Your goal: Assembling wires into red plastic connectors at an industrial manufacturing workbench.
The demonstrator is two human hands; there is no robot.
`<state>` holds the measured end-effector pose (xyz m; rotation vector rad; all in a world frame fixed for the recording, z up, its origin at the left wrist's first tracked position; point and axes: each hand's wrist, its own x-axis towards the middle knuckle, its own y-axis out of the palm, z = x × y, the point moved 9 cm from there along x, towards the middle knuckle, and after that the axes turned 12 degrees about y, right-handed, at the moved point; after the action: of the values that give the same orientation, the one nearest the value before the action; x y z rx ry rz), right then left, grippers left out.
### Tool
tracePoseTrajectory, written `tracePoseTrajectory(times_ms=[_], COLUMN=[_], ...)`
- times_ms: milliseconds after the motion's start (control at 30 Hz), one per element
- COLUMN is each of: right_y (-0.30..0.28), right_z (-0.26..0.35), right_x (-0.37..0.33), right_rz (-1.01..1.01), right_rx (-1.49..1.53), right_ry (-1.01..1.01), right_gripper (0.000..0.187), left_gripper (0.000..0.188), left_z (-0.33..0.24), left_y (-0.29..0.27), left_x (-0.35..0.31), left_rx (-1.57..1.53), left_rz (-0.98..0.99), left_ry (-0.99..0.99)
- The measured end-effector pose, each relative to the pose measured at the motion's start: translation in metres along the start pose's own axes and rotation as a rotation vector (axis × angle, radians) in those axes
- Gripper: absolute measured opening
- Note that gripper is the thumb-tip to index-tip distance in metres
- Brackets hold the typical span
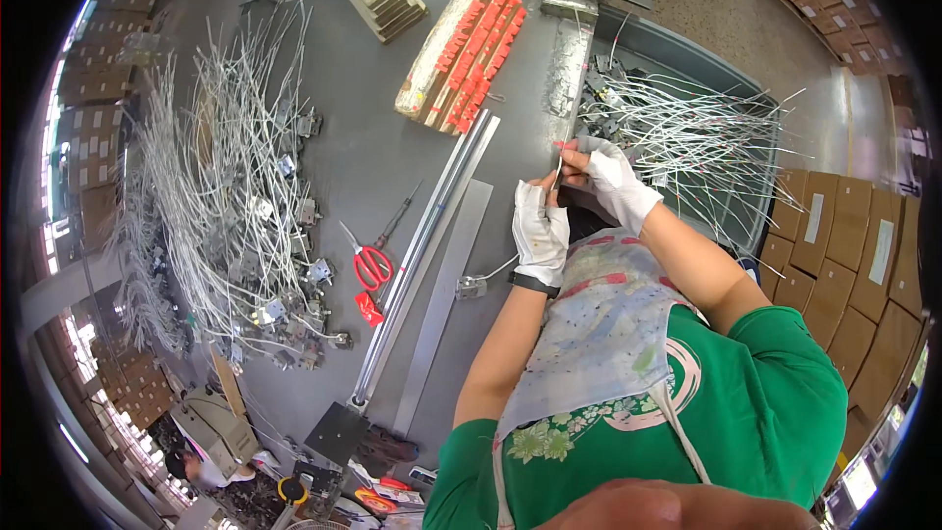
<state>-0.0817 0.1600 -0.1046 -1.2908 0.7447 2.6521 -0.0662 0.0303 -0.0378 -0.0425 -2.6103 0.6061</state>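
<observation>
The left hand [541, 231] and right hand [613, 177] have their fingers pinched narrow on what looks like one white wire [560, 169], a red tag [564, 145] at its upper end; perhaps two grips keep it steady. Below-left of the fingers I count one metal box [472, 288], one pair of scissors [373, 267] and one thin tool [397, 215], likely laid within reach. Up-left sits a wooden block [439, 49] edged with red strips [483, 44], probably for easy picking. Right of the fingers, one bin [677, 34] holds wires [687, 128] too tangled to count.
</observation>
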Motion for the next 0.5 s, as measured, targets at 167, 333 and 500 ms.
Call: tracePoseTrajectory(times_ms=[167, 333, 500], right_y=[0.028, 0.090, 0.117], right_z=[0.035, 0.026, 0.001], right_x=[-0.030, -0.076, -0.096], right_rz=[0.048, -0.005, 0.067], right_rx=[-0.195, -0.362, -0.379], right_ry=[-0.290, -0.399, -0.464], right_gripper=[0.018, 0.033, 0.043], left_gripper=[0.021, 0.027, 0.022], left_z=[-0.010, -0.040, -0.026], left_y=[-0.036, -0.089, -0.105], left_x=[0.000, -0.017, -0.060], left_rx=[-0.132, -0.137, -0.325], left_rz=[-0.130, -0.231, -0.364], left_ry=[-0.091, -0.024, -0.078])
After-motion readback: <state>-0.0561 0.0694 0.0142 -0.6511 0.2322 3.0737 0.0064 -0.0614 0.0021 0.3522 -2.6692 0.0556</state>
